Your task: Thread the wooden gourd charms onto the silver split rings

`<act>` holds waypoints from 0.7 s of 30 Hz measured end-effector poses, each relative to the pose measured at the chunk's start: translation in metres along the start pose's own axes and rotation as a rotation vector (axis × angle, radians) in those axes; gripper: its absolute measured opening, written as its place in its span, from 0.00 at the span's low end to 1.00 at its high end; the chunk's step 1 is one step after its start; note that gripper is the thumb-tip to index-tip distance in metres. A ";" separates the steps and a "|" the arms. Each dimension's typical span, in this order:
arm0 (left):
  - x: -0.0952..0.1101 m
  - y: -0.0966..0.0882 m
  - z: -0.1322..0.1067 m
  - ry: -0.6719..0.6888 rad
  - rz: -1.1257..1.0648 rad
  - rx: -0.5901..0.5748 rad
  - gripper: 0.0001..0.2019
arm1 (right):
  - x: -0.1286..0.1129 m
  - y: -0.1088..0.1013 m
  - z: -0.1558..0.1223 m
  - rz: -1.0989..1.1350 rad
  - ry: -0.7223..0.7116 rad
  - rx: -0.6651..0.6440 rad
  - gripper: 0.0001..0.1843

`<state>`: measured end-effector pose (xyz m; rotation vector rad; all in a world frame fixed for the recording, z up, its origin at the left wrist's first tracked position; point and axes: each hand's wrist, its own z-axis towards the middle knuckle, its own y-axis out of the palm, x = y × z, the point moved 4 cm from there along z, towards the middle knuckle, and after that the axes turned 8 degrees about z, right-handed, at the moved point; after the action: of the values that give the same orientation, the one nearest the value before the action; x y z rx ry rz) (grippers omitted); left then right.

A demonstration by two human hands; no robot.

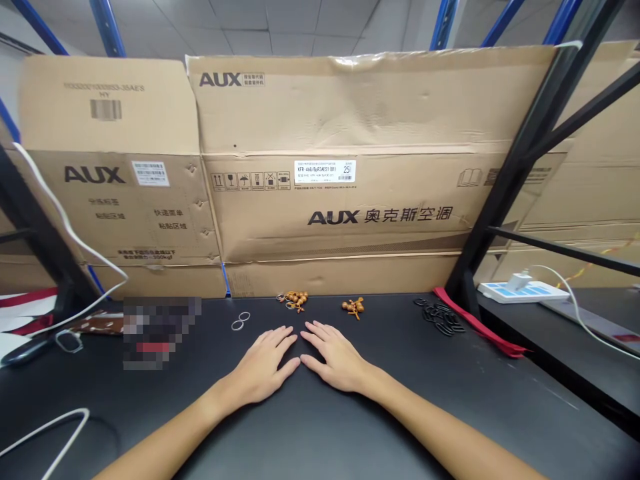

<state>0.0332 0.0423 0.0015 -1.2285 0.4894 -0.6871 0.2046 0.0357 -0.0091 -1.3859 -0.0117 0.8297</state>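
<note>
My left hand (264, 365) and my right hand (336, 357) both lie flat, palms down, on the black table (400, 400), fingers stretched and nearly touching each other at the tips. Neither holds anything. Just beyond them lie two small metal rings (241, 321), a cluster of small wooden gourd charms with rings (295, 299), and another small wooden gourd charm (354, 307). A pile of black cord loops (441, 316) lies further right.
Large AUX cardboard boxes (350, 167) wall off the table's back edge. A black frame post (500, 200) slants at the right, with a red strip (480, 327) at its foot and a white power strip (523, 291) beyond. White cables (65, 233) and a blurred patch are at the left.
</note>
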 end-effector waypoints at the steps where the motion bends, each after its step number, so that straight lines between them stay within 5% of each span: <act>1: -0.001 0.001 0.000 -0.007 0.003 0.000 0.24 | 0.000 0.000 0.000 0.000 -0.002 0.003 0.30; 11: -0.041 0.022 -0.002 -0.480 0.207 0.104 0.39 | -0.001 0.001 -0.002 -0.014 -0.004 0.021 0.30; 15: -0.031 0.020 0.001 -0.253 0.127 0.064 0.28 | 0.013 -0.007 0.002 -0.168 0.090 0.173 0.29; 18: -0.018 0.011 0.001 -0.074 0.020 0.073 0.20 | 0.041 -0.022 0.004 -0.327 0.282 0.331 0.32; 21: -0.010 0.003 -0.001 0.005 -0.056 0.080 0.17 | 0.075 -0.034 0.004 -0.368 0.500 0.343 0.35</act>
<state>0.0263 0.0495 -0.0013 -1.1685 0.4293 -0.7506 0.2741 0.0793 -0.0130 -1.1827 0.2444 0.1544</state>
